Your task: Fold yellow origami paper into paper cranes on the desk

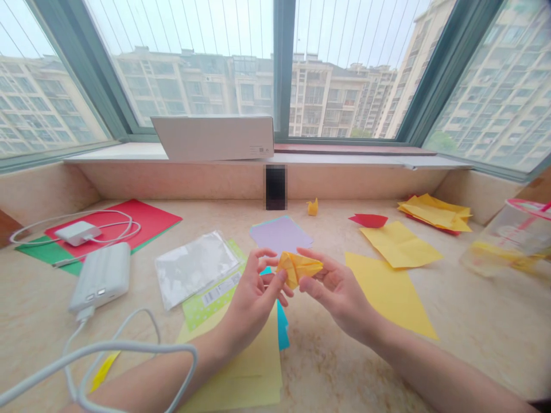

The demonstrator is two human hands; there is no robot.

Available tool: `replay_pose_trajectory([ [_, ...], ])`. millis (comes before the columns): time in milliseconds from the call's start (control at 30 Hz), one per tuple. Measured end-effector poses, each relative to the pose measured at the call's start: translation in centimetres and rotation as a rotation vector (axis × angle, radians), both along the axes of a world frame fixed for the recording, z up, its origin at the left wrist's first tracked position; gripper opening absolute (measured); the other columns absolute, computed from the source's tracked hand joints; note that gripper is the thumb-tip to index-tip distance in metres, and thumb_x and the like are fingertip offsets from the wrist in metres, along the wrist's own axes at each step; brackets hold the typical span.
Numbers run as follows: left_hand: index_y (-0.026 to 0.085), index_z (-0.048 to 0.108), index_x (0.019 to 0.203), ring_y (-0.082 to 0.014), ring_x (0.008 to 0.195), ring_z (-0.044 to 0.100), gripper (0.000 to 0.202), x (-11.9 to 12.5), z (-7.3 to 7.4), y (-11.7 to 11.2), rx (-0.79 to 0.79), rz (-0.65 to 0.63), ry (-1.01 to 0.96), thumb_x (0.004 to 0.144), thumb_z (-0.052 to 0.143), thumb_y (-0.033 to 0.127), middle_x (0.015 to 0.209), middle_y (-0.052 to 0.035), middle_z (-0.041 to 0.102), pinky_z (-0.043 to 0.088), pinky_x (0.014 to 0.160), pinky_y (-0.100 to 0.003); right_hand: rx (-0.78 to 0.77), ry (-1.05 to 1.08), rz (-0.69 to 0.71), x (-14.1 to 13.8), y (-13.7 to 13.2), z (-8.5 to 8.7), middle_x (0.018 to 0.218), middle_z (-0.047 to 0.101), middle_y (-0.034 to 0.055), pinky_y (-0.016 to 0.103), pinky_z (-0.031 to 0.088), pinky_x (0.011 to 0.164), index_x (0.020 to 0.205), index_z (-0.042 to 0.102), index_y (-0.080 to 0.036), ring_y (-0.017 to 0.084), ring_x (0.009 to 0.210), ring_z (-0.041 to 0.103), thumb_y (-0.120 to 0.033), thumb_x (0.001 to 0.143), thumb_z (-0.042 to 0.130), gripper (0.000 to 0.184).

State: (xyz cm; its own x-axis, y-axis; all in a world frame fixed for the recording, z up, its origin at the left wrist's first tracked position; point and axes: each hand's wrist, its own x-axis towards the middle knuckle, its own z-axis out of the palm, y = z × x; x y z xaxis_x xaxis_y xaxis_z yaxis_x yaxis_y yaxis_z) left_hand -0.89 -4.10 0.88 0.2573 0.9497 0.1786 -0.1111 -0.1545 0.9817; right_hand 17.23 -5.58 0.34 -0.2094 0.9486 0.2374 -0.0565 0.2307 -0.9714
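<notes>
A small folded piece of yellow origami paper (296, 269) is held up between my two hands, above the counter. My left hand (262, 284) pinches its left end between thumb and fingers. At the right end, my right hand (329, 281) grips it with thumb and index finger. Its folds come to a point toward the right. Beneath my hands lie pale yellow sheets (245, 361) and a blue piece of paper (282, 330), partly covered by my left hand and forearm.
White cables and a power bank (101, 275) lie at left, near red paper (150, 221). A plastic sleeve (193, 267), purple paper (282, 234), a small yellow folded figure (313, 207), a red folded piece (368, 220), yellow sheets (390, 292) and a clear plastic cup (503, 241) surround my hands.
</notes>
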Motion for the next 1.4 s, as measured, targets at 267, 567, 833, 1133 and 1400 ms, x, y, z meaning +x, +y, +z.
replay_pose_trajectory([
  [267, 0.017, 0.062, 0.108, -0.0187, 0.084, 0.063, 0.024, -0.6, -0.9, 0.6, 0.148, -0.037, 0.122, 0.097, 0.051, 0.036, 0.098, -0.0078, 0.064, 0.057, 0.068, -0.031, 0.015, 0.011, 0.026, -0.3, 0.3, 0.0, 0.110, 0.075, 0.0069, 0.042, 0.052, 0.089, 0.135, 0.051, -0.030, 0.020, 0.093, 0.069, -0.035, 0.091, 0.067, 0.047],
  [567, 0.014, 0.069, 0.103, -0.0189, 0.077, 0.061, 0.032, -0.4, 0.0, 0.1, 0.111, -0.234, 0.120, 0.098, 0.046, 0.036, 0.088, -0.0087, 0.063, 0.055, 0.063, -0.030, 0.018, -0.061, -0.126, -0.1, 0.9, -0.4, 0.081, 0.070, 0.0006, 0.032, 0.051, 0.072, 0.119, 0.062, -0.024, 0.017, 0.075, 0.064, -0.039, 0.088, 0.069, 0.035],
  [833, 0.012, 0.066, 0.107, -0.0183, 0.074, 0.062, 0.031, -0.6, 0.5, -0.2, 0.037, -0.331, 0.136, 0.093, 0.053, 0.037, 0.084, -0.0077, 0.063, 0.055, 0.064, -0.031, 0.118, -0.195, -0.207, 0.1, 1.0, -0.1, 0.084, 0.065, 0.0009, 0.031, 0.050, 0.067, 0.110, 0.067, -0.023, 0.015, 0.072, 0.061, -0.035, 0.088, 0.068, 0.025],
  [1133, 0.013, 0.061, 0.101, -0.0143, 0.059, 0.062, 0.041, -0.5, -0.4, 0.1, -0.032, -0.289, 0.170, 0.094, 0.052, 0.052, 0.078, -0.0043, 0.062, 0.050, 0.054, -0.026, 0.265, -0.313, -0.225, 0.1, 1.0, -0.1, 0.093, 0.063, 0.0024, 0.030, 0.050, 0.064, 0.111, 0.067, -0.026, 0.015, 0.071, 0.059, -0.027, 0.089, 0.065, 0.022],
  [1400, 0.014, 0.062, 0.096, -0.0146, 0.059, 0.063, 0.041, -0.5, -0.8, 0.1, -0.035, -0.323, 0.172, 0.095, 0.051, 0.053, 0.075, -0.0044, 0.062, 0.049, 0.051, -0.025, 0.207, -0.246, -0.185, 0.2, 0.9, 0.0, 0.090, 0.064, 0.0027, 0.031, 0.052, 0.067, 0.113, 0.066, -0.025, 0.017, 0.074, 0.060, -0.031, 0.089, 0.067, 0.025],
])
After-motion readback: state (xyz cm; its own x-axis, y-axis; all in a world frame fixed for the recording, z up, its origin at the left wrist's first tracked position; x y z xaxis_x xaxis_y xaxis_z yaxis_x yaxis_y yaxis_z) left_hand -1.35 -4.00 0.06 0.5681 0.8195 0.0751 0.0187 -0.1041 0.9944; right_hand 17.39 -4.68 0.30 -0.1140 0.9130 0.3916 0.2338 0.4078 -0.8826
